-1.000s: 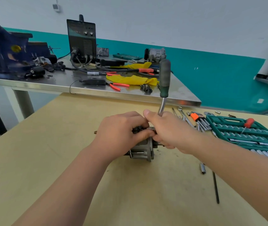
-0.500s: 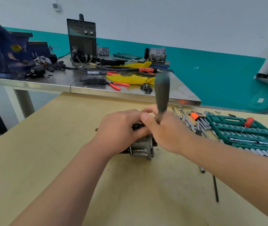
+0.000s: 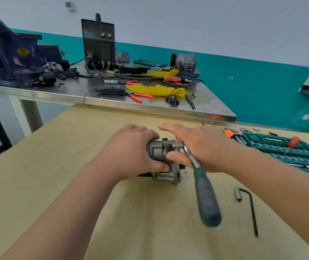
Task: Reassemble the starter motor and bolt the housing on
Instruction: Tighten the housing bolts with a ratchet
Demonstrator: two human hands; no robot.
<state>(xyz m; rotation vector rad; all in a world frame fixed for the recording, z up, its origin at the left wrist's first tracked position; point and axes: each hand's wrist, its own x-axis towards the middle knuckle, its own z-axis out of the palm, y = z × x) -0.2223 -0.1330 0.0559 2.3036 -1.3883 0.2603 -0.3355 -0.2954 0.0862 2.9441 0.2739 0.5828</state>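
The left hand [image 3: 131, 154] gripped the grey cast-metal starter motor [image 3: 157, 151], which lay on its side on the pale wooden bench [image 3: 56, 166]. The right hand [image 3: 206, 147] was loose, fingers laid flat over the chrome ratchet with the green rubbery handle [image 3: 206, 201], its socket against the rounded housing. Probably best to keep that socket square, brace the slick casting and snug things up gently.
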